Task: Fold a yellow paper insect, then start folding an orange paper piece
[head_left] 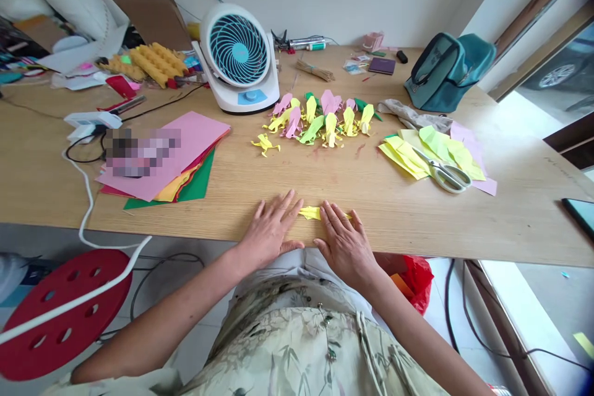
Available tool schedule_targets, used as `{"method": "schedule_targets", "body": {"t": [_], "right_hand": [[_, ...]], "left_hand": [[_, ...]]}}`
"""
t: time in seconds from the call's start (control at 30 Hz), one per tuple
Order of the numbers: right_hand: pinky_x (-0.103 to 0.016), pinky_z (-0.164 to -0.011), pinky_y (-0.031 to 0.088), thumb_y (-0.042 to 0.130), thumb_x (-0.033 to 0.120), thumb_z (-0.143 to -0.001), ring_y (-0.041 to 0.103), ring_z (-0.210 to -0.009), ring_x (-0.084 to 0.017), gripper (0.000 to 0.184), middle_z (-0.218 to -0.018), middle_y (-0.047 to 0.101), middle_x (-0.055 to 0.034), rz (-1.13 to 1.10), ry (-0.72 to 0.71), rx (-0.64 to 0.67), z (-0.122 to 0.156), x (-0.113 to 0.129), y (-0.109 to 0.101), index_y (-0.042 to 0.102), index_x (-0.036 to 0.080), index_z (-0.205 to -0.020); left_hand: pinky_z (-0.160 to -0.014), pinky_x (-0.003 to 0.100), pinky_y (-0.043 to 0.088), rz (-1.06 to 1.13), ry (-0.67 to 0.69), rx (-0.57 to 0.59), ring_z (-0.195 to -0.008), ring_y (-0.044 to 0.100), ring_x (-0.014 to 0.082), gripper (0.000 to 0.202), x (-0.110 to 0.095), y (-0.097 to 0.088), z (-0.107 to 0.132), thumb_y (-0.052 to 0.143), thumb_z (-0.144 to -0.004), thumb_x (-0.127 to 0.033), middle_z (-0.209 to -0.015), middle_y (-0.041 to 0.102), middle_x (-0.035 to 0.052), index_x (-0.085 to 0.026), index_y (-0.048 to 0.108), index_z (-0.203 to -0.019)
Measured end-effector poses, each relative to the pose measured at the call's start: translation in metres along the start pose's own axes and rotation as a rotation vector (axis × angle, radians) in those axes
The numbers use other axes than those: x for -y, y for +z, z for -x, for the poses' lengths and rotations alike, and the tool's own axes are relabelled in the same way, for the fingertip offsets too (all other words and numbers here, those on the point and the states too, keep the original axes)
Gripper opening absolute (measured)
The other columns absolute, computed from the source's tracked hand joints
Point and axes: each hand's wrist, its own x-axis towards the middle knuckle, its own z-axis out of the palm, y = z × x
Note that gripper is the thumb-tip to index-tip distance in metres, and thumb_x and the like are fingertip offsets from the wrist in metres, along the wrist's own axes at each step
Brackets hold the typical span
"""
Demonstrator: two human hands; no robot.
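Note:
A small folded piece of yellow paper lies flat by the table's front edge, partly covered by my fingers. My left hand rests flat at its left end, fingers stretched out. Pressing on its right part is my right hand, palm down with the fingers extended. Beyond them stand several folded paper figures in yellow, pink and green, bunched together. One yellow paper figure sits a little apart at their left.
Coloured paper sheets are stacked at left, near a white fan. Scissors lie on yellow paper pieces at right. Behind are a teal bag and a grey cloth. A red stool stands below left.

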Motion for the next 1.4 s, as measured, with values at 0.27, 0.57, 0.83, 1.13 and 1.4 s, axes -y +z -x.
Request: {"method": "schedule_targets", "body": {"t": [0.27,0.57,0.83,1.13,1.4], "right_hand": [[-0.048,-0.119,0.016,0.031,0.044,-0.102,0.024,-0.149,-0.024,0.061,-0.160,0.029,-0.0134,-0.013,0.039,0.014,0.002,0.004,0.000,0.031,0.011,-0.152],[-0.041,-0.102,0.040,0.038,0.041,-0.101,0.049,-0.128,-0.028,0.051,-0.143,0.053,-0.0150,-0.093,0.100,-0.017,0.000,0.004,-0.016,0.046,0.013,-0.143],[-0.038,-0.092,0.046,0.053,0.029,-0.094,0.056,-0.100,-0.027,0.029,-0.106,0.059,-0.0130,-0.225,0.210,-0.059,-0.024,-0.013,-0.027,0.066,0.015,-0.116],[-0.032,-0.086,0.045,0.056,0.022,-0.092,0.060,-0.094,-0.022,0.018,-0.103,0.058,-0.0095,-0.323,0.313,0.052,-0.028,-0.014,-0.030,0.066,0.017,-0.106],[-0.030,-0.079,0.044,0.057,0.022,-0.091,0.061,-0.095,-0.021,0.008,-0.103,0.059,-0.0075,-0.332,0.323,0.093,-0.026,-0.004,-0.027,0.062,0.019,-0.097]], "left_hand": [[-0.115,0.064,0.021,0.009,0.009,0.036,-0.149,0.019,0.0349,0.084,-0.012,0.005,-0.006,0.042,-0.087,-0.070,-0.163,0.020,0.0116,-0.024,0.025,-0.155],[-0.117,0.057,0.021,0.021,-0.009,-0.007,-0.150,0.019,0.0329,0.080,0.011,0.008,0.009,0.032,-0.092,-0.069,-0.163,0.020,0.0120,-0.020,0.024,-0.155],[-0.117,0.053,0.022,0.118,-0.079,-0.069,-0.149,0.020,0.0329,0.074,0.010,0.011,0.008,0.033,-0.095,-0.063,-0.162,0.024,0.0131,-0.019,0.028,-0.154],[-0.114,0.046,0.034,0.333,-0.157,-0.322,-0.140,0.040,0.0273,0.039,-0.002,0.014,0.006,0.052,-0.095,-0.035,-0.147,0.050,0.0111,-0.020,0.058,-0.131],[-0.110,0.052,0.033,0.294,-0.301,-0.316,-0.137,0.040,0.0337,0.043,-0.029,0.016,-0.020,0.067,-0.084,-0.047,-0.143,0.053,0.0119,-0.021,0.059,-0.118]]}}
